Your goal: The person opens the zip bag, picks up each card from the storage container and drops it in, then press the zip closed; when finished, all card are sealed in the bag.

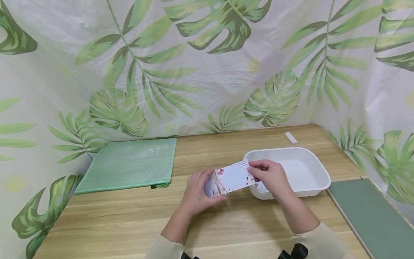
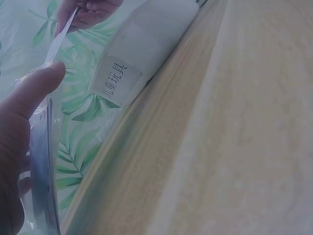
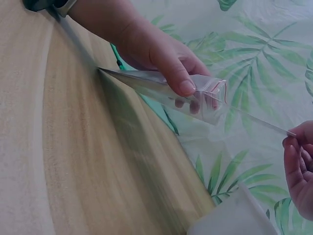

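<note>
step in hand, judged: sliding a card (image 1: 235,177) through the mouth of a clear bag (image 3: 209,111); in or out, cannot tell. right hand (image 1: 271,177) pinches the card's end; left hand (image 1: 196,194) grips the clear bag. next move likely calls for a steady, open mouth. card: white, thin, reddish print near its edges, held above the table (image 1: 129,216) near a white tub (image 1: 302,172).

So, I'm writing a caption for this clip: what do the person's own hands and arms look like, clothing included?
The left hand and right hand show no gloves or rings. A plain cream fabric left sleeve and matching right sleeve cover the upper forearms. Small black devices show beside both sleeves, cut off by the head view's lower edge.
</note>
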`<state>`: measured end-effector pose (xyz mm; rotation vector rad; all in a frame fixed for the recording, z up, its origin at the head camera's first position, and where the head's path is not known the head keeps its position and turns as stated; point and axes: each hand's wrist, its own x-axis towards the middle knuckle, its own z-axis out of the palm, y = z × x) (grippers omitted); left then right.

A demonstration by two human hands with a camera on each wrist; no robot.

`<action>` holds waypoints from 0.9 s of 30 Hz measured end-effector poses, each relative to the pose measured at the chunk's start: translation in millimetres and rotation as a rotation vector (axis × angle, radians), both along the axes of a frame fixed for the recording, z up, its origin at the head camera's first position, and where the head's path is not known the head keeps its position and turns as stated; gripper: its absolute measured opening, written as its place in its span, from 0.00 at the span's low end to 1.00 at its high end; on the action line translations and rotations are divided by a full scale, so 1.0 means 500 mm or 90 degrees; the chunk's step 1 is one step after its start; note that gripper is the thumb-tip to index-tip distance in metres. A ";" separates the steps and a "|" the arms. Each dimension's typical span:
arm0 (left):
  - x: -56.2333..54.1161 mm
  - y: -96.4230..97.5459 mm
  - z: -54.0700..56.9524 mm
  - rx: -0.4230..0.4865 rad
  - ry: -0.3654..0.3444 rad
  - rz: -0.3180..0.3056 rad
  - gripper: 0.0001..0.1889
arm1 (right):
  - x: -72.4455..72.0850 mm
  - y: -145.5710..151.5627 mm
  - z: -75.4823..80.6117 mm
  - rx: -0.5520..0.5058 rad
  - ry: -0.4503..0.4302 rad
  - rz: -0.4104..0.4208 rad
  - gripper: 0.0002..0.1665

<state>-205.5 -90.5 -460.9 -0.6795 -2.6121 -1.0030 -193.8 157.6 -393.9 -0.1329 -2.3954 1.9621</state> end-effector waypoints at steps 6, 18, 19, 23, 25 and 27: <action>-0.002 0.000 0.000 0.007 -0.017 0.000 0.48 | 0.000 -0.003 0.008 0.021 -0.003 0.001 0.18; -0.004 -0.001 -0.004 -0.001 0.013 -0.012 0.47 | -0.004 -0.054 -0.011 -0.009 -0.002 0.053 0.18; -0.004 -0.001 -0.004 -0.001 0.014 -0.012 0.47 | -0.006 -0.057 -0.015 -0.009 -0.003 0.062 0.17; -0.003 -0.001 -0.002 -0.004 0.018 -0.012 0.46 | -0.012 -0.066 -0.028 -0.011 -0.011 0.113 0.18; -0.003 -0.001 -0.002 -0.005 0.017 -0.011 0.46 | -0.015 -0.068 -0.033 -0.018 -0.016 0.139 0.18; -0.003 -0.001 -0.002 -0.005 0.014 -0.012 0.46 | -0.017 -0.071 -0.038 -0.023 -0.017 0.162 0.19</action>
